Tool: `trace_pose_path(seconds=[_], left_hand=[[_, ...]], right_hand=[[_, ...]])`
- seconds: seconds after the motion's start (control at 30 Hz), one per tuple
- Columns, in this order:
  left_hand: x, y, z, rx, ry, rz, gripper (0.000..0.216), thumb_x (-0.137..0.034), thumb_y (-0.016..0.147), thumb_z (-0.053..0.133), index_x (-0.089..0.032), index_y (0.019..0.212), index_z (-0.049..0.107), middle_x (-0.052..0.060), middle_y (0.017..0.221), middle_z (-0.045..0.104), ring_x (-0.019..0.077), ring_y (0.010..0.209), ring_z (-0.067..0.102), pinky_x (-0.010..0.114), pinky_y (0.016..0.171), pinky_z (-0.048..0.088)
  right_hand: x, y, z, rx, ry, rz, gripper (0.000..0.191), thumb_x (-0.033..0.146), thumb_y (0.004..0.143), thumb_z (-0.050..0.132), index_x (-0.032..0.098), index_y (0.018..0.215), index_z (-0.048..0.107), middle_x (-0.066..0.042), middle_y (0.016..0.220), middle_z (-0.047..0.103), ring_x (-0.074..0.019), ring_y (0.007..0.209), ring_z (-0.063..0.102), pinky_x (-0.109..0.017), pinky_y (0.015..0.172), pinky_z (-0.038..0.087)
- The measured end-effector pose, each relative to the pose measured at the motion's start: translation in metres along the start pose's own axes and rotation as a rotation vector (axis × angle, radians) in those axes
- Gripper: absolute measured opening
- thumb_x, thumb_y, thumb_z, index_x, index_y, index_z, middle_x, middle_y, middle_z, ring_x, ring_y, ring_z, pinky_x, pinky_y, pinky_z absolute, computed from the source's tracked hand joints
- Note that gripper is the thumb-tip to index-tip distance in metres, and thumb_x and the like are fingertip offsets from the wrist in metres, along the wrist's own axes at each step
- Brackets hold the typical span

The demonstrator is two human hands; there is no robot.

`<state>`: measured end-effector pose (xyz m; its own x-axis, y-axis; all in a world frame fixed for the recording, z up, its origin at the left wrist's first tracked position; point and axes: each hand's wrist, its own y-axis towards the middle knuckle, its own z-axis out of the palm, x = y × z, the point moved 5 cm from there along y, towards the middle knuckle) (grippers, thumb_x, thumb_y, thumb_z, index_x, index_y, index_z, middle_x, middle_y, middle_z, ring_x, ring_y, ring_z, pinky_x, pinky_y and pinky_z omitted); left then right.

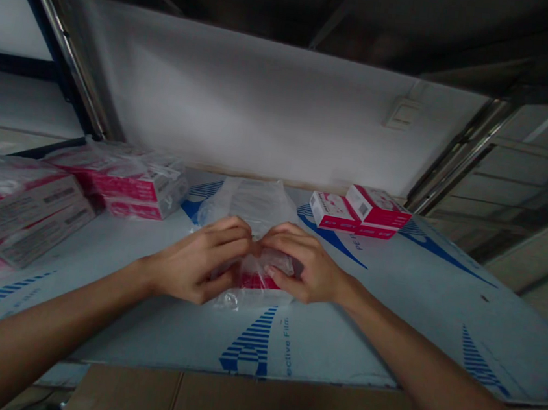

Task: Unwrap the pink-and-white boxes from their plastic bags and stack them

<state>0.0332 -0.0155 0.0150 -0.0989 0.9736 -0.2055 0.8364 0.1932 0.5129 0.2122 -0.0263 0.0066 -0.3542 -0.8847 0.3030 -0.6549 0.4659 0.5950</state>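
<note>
A clear plastic bag (230,301) lies at the middle of the table, wrapped around a pink-red and white box (259,282). My left hand (202,259) grips the plastic from the left with curled fingers. From the other side my right hand (311,266) pinches the same bag, its thumb low over the front of the box. The two sets of fingertips nearly meet above the box and hide much of it. Behind them more clear plastic (250,199) spreads flat; whether it belongs to this bag I cannot tell.
Several similar boxes (126,187) in clear plastic stand at the left, with a larger wrapped bundle (32,215) closer. Unwrapped boxes (376,206) are stacked at the back right. Film printed in blue covers the table (352,344). A dark shelf (256,1) hangs overhead, and cardboard (234,400) sits below the front edge.
</note>
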Motion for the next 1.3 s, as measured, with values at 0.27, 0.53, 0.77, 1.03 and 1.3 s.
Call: trace_pose_path(seconds=[0.27, 0.53, 0.77, 1.03, 1.3], left_hand=[[0.013, -0.005, -0.018, -0.172, 0.143, -0.078, 0.037, -0.01, 0.087, 0.045, -0.017, 0.123, 0.056, 0.009, 0.103, 0.056, 0.0249, 0.1, 0.052, 0.044, 0.09, 0.048], [0.009, 0.0, -0.015, -0.169, -0.042, -0.077, 0.022, -0.007, 0.083, 0.054, -0.019, 0.101, 0.058, 0.009, 0.11, 0.06, 0.0246, 0.109, 0.055, 0.043, 0.096, 0.047], [0.027, -0.003, -0.022, -0.34, -0.583, -0.205, 0.013, -0.019, 0.089, 0.058, -0.021, 0.097, 0.048, 0.006, 0.093, 0.063, 0.0229, 0.1, 0.062, 0.041, 0.088, 0.052], [0.007, 0.0, -0.046, 0.007, 0.099, -0.129, 0.022, -0.032, 0.092, 0.067, -0.021, 0.11, 0.067, 0.002, 0.083, 0.065, 0.0155, 0.075, 0.059, 0.028, 0.067, 0.047], [-0.006, 0.004, -0.051, 0.017, -0.008, -0.071, 0.022, -0.021, 0.089, 0.068, -0.021, 0.067, 0.066, 0.006, 0.101, 0.065, 0.0238, 0.107, 0.061, 0.043, 0.096, 0.05]], right_hand=[[-0.005, -0.002, -0.008, -0.038, -0.025, 0.091, 0.039, 0.019, 0.085, 0.058, 0.017, 0.123, 0.064, -0.007, 0.094, 0.062, -0.0207, 0.092, 0.055, -0.042, 0.084, 0.05], [-0.004, 0.002, -0.013, -0.072, 0.305, 0.177, 0.016, 0.023, 0.078, 0.065, 0.021, 0.09, 0.054, -0.006, 0.106, 0.064, -0.0202, 0.098, 0.058, -0.039, 0.087, 0.046], [-0.02, 0.0, -0.017, -0.199, 0.752, 0.341, 0.038, 0.034, 0.078, 0.074, 0.026, 0.101, 0.044, 0.001, 0.087, 0.064, -0.0181, 0.083, 0.061, -0.032, 0.07, 0.047], [0.024, 0.011, -0.043, 0.099, -0.201, 0.169, 0.029, 0.042, 0.085, 0.068, 0.024, 0.107, 0.067, 0.0, 0.086, 0.065, -0.0152, 0.074, 0.058, -0.032, 0.07, 0.046], [0.039, 0.015, -0.051, 0.229, -0.325, 0.131, 0.007, 0.018, 0.082, 0.059, 0.022, 0.077, 0.058, 0.0, 0.075, 0.059, -0.0168, 0.075, 0.054, -0.038, 0.079, 0.044]])
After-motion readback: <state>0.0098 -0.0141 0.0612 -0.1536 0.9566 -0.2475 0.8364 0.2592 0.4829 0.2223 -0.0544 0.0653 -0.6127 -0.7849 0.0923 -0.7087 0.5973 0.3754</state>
